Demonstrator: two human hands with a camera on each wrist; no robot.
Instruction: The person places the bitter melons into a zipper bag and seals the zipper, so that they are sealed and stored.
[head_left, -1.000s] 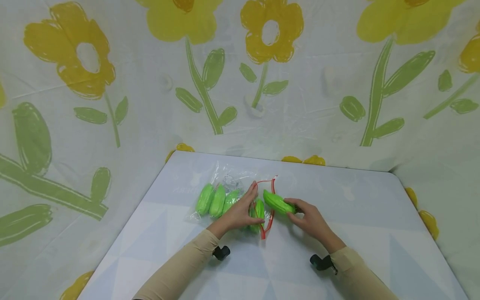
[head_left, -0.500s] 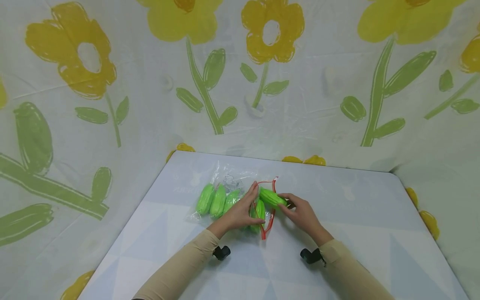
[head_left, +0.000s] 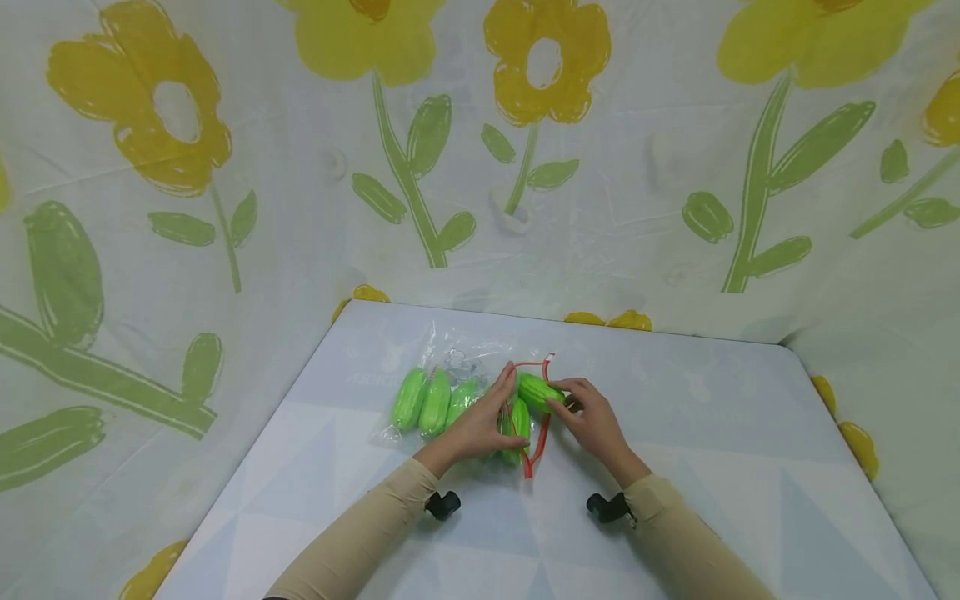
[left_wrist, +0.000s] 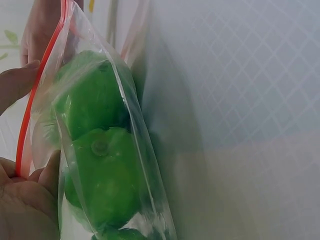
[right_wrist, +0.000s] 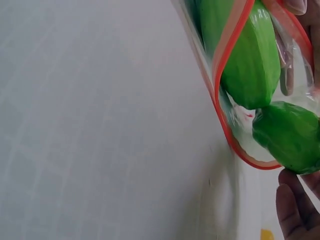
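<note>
Worktop (head_left: 750, 467) running pale and bare along its left edge and across the near side. Left of centre, a clear zip bag (head_left: 457, 358) with a red seal is lying flat, several green toy gourds (head_left: 423, 402) packed inside. Left hand (head_left: 480, 425) is pinching the bag's red mouth, holding it open. Right hand (head_left: 592, 421) is gripping one loose gourd (head_left: 538, 390), its tip sitting at the opening, possibly just inside; the wrist view is too close to be sure. Wide free surface is stretching right toward the rounded far corner. Since a second ago, the right hand and gourd have been moving left toward the mouth.
</note>
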